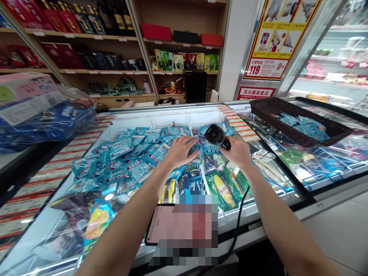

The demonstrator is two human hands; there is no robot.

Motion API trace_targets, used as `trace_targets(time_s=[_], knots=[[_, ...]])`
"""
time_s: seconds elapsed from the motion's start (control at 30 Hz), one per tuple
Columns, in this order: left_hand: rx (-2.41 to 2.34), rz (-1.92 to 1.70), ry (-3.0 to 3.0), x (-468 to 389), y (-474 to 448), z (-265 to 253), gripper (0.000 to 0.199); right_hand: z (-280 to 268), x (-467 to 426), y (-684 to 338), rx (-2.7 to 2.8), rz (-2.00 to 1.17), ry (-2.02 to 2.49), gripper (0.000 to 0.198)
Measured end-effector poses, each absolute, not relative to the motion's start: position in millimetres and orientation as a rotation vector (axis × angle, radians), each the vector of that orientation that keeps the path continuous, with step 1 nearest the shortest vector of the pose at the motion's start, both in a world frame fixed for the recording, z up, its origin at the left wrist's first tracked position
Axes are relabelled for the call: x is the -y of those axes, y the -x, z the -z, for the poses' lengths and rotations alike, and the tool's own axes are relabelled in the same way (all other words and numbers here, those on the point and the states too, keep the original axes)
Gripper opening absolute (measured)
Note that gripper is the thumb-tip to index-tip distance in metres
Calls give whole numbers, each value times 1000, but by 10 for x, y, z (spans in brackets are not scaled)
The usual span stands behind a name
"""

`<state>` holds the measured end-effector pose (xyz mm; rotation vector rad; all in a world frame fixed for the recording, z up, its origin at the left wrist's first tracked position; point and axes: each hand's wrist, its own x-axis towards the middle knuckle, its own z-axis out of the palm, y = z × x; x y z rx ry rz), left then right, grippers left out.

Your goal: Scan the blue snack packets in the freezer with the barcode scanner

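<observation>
My right hand (237, 151) is wrapped round the handle of a black barcode scanner (215, 134), whose head tilts up over the freezer's glass. A dark cable (240, 214) hangs below that hand. To the left, my left hand (182, 149) is palm down with its fingers stretched out, at the right edge of a heap of blue packets (138, 153). Whether it touches the packet (198, 154) under its fingertips I cannot tell. More packets (220, 130) lie behind the scanner. The heap rests on the glass top, with frozen goods (221, 188) visible below.
A phone (161, 226), partly blurred out, lies at the near edge. A dark woven basket (299, 122) with more blue packets stands at right. Plastic-wrapped boxes (43, 111) stand at left. Behind are stocked shelves (97, 36) and a black box-shaped unit (195, 86).
</observation>
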<state>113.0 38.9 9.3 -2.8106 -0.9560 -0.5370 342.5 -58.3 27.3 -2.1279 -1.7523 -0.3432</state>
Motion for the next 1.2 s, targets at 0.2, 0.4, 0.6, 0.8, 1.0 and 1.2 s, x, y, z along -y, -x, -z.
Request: trace_targets(time_s=[0.2,0.4,0.6,0.8,1.0,1.2], knots=[[936,614,2832,-444,-1107,-49,54,-261,580,-3425,1772,344,2112,36],[1339,1169,2791,-598,-1045,-13,44,-258,582,-3417,1778,334,2105,38],[1698,1999,2725,-659,-1018,-27,37,-257,600,-3385,1844,323,2023,35],[1669,2276,2807,-668,-1025,-31,40,-241,627,-3331,1946,299,1864,31],[1684,2136,2857,-708,-997,4,32,-238,650,-3300,1977,264,1760,35],[1631,1878,2721,-779,-956,64,27,-242,664,-3280,2054,237,1733,39]])
